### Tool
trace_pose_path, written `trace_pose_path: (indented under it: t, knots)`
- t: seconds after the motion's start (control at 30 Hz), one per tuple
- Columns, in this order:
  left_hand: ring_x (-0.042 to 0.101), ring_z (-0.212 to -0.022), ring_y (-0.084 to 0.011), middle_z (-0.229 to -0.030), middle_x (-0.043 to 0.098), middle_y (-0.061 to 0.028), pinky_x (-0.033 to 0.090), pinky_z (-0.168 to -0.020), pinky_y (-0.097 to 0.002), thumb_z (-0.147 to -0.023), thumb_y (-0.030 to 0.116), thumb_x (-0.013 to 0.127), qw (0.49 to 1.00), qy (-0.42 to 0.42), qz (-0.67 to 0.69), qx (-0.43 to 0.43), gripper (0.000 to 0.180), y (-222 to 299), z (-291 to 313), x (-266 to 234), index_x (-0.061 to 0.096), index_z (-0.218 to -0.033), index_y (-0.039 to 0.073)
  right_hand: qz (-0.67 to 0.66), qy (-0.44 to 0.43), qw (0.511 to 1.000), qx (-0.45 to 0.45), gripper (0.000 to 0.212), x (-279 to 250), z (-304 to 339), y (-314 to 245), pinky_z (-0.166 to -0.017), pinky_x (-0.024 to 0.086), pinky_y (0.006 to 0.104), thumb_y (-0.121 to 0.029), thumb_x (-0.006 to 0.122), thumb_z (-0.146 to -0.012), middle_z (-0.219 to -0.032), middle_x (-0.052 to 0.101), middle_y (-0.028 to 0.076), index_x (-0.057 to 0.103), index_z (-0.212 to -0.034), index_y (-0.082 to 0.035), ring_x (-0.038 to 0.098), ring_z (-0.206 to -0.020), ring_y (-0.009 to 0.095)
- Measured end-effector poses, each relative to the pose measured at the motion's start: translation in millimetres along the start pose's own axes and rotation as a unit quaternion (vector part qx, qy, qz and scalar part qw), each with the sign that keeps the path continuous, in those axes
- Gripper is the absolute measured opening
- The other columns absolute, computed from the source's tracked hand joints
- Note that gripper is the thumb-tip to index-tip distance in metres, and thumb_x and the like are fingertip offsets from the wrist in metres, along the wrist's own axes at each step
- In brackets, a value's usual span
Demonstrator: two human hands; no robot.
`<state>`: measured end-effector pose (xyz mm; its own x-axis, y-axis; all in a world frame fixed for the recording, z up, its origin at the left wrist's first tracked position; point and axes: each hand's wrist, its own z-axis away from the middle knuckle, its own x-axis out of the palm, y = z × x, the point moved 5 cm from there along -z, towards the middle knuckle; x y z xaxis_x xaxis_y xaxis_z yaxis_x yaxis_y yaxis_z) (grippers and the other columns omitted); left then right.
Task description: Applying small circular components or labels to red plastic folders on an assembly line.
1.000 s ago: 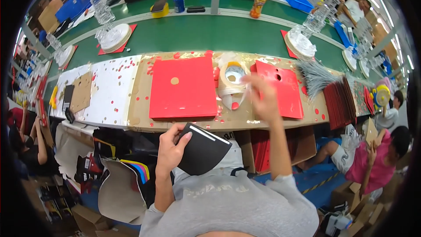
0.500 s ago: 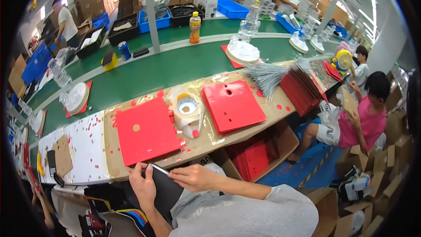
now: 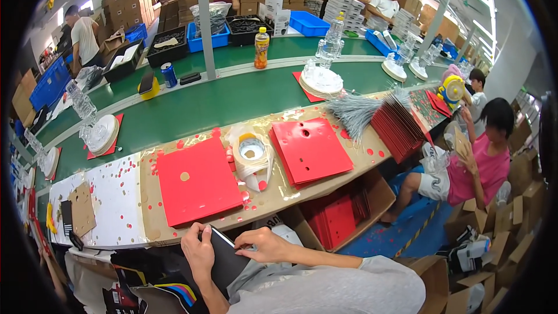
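Note:
Low in front of me, at the table's near edge, my left hand (image 3: 199, 251) grips a dark grey flat panel (image 3: 228, 266) with a white edge, thumb on top. My right hand (image 3: 264, 245) pinches at that edge with bent fingers. Just beyond my hands lies a stack of red square sheets (image 3: 200, 183) with a small tan circle. To its right is a tape roll (image 3: 251, 150) in clumped film, then a second red stack (image 3: 311, 150) with punched holes. The panel's underside is hidden.
An open carton (image 3: 381, 195) holding red sheets stands below the table at right. Grey wire ties (image 3: 357, 110) and upright red sheets (image 3: 398, 128) lie at the table's right end. A green conveyor (image 3: 192, 107) carries clear-plastic items on white discs. A co-worker (image 3: 488, 154) sits at right.
My right hand's fingertips have slid down along the panel's white edge and are more curled. The panel slants more steeply. The whole view has shifted slightly.

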<state>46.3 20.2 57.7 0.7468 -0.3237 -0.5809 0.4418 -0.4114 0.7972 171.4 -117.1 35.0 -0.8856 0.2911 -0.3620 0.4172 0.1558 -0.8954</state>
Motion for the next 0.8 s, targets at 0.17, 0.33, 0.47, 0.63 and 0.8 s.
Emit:
trace_pose_path:
  t: [0.17,0.33,0.47,0.63,0.8]
  knots:
    - [0.052,-0.064,-0.0404,-0.068,0.054,-0.0237,0.041,-0.064,-0.0448,-0.088,0.015,0.064,1.0,-0.009,0.02,-0.018,0.021,-9,2,-1,0.06,-0.082,-0.005,-0.049,-0.004,0.999,0.014,0.016,3,-3,1,-0.07,0.059,0.0308,-0.006,0.076,-0.084,-0.085,0.072,0.012,0.069,-0.095,0.003,0.072,-0.076,0.022]
    - [0.05,-0.061,-0.036,-0.065,0.052,-0.022,0.04,-0.063,-0.0437,-0.091,0.016,0.063,0.999,-0.003,0.019,-0.036,0.022,-10,1,-1,0.06,-0.083,-0.005,-0.034,0.023,0.999,0.015,0.015,2,1,3,-0.072,0.059,0.0303,-0.005,0.076,-0.085,-0.086,0.072,0.011,0.069,-0.095,0.003,0.072,-0.077,0.02]
    - [0.05,-0.06,-0.0354,-0.064,0.052,-0.0214,0.039,-0.062,-0.0435,-0.092,0.016,0.062,0.999,-0.004,0.024,-0.026,0.023,-12,-5,1,0.06,-0.082,-0.005,-0.063,0.052,0.996,0.041,0.018,1,2,0,-0.074,0.06,0.0315,-0.006,0.076,-0.086,-0.089,0.073,0.012,0.071,-0.101,0.002,0.073,-0.079,0.022]
    - [0.051,-0.06,-0.0355,-0.064,0.052,-0.0218,0.039,-0.061,-0.0438,-0.092,0.017,0.062,0.999,-0.011,0.006,-0.037,0.024,-16,-7,-1,0.06,-0.082,-0.005,0.059,0.062,0.991,-0.102,0.022,0,2,-10,-0.075,0.061,0.0345,-0.009,0.073,-0.088,-0.094,0.073,0.014,0.071,-0.107,0.003,0.073,-0.082,0.029]
    - [0.053,-0.062,-0.0367,-0.065,0.053,-0.0225,0.041,-0.063,-0.0439,-0.091,0.017,0.062,0.999,-0.024,0.003,-0.048,0.024,-17,-3,-1,0.061,-0.082,-0.005,0.079,0.009,0.99,-0.12,0.018,4,2,-12,-0.071,0.06,0.0397,-0.008,0.07,-0.089,-0.098,0.072,0.014,0.07,-0.101,0.005,0.072,-0.081,0.032]
